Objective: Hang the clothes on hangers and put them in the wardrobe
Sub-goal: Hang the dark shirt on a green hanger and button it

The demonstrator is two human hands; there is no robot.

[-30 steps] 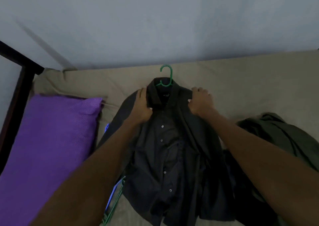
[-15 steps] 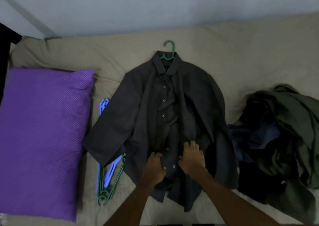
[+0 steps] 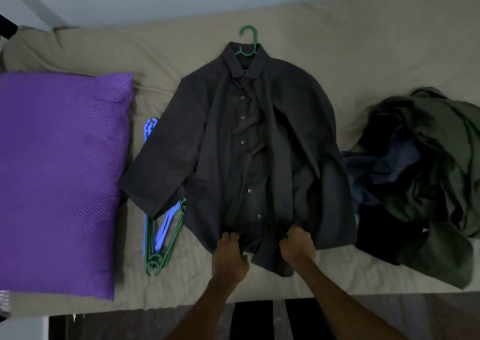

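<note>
At the far left of the frame a purple pillow [image 3: 59,181] is lying on the bed [image 3: 363,61], its left edge cut off by the frame. Just right of it, a bundle of spare hangers [image 3: 161,238], green and blue, is lying on the sheet, its upper part hidden under the shirt's sleeve, so how many there are is hard to tell.

In the middle of the frame the dark shirt [image 3: 249,152] is lying flat on the bed, front up, buttons running down its middle. A green hanger [image 3: 248,40] is sitting inside it; only the hook and neck are showing above the collar, the rest being covered by cloth. A small label inside the collar is showing pale marks too small to read.

At the lower middle, the left hand [image 3: 230,255] is gripping the shirt's hem with curled fingers, and the right hand [image 3: 297,244], just to its right, is doing the same, its grip closed on a bunched fold of the hem. Both forearms are running off the bottom edge.

At the right of the frame a pile of clothes [image 3: 426,173], olive, blue and black, is lying crumpled on the bed, touching the shirt's right side; the separate garments are hard to make out.
</note>
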